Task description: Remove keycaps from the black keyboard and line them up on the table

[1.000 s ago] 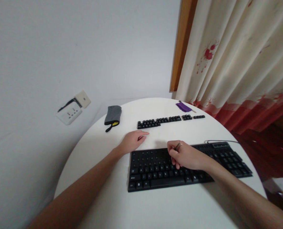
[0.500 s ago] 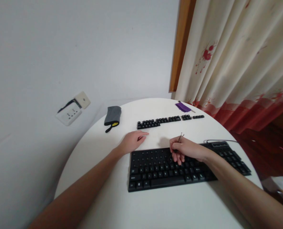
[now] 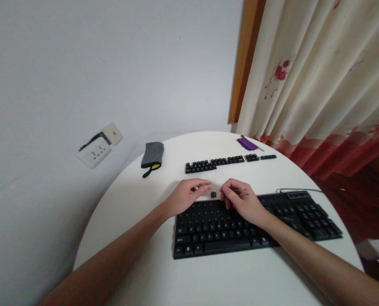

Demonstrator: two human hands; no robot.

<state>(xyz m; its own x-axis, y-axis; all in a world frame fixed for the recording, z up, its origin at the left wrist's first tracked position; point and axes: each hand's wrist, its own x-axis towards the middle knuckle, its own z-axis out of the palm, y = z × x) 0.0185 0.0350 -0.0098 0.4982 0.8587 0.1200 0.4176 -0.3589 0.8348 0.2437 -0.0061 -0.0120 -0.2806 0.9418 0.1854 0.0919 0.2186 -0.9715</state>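
Note:
A black keyboard (image 3: 227, 246) lies in front of me, with bare switch posts in its upper left rows where keycaps are off. My right hand (image 3: 238, 199) is closed on a thin wire keycap puller (image 3: 245, 192), above the keyboard's upper edge. A single black keycap (image 3: 213, 194) is between my two hands, just past that edge; whether the puller touches it I cannot tell. My left hand (image 3: 187, 195) is beside the keycap, thumb and fingers apart, holding nothing.
Several removed keycaps (image 3: 215, 163) stand in rows behind my hands on the round white table (image 3: 138, 259). A grey pouch (image 3: 153, 154) lies at the back left, a purple cloth item (image 3: 247, 143) at the back right. The keyboard cable (image 3: 299, 189) runs off right.
My right hand has drawn back from the keys towards my left hand, and a loose keycap now shows between them. My left hand has shifted right, its thumb and fingers further apart.

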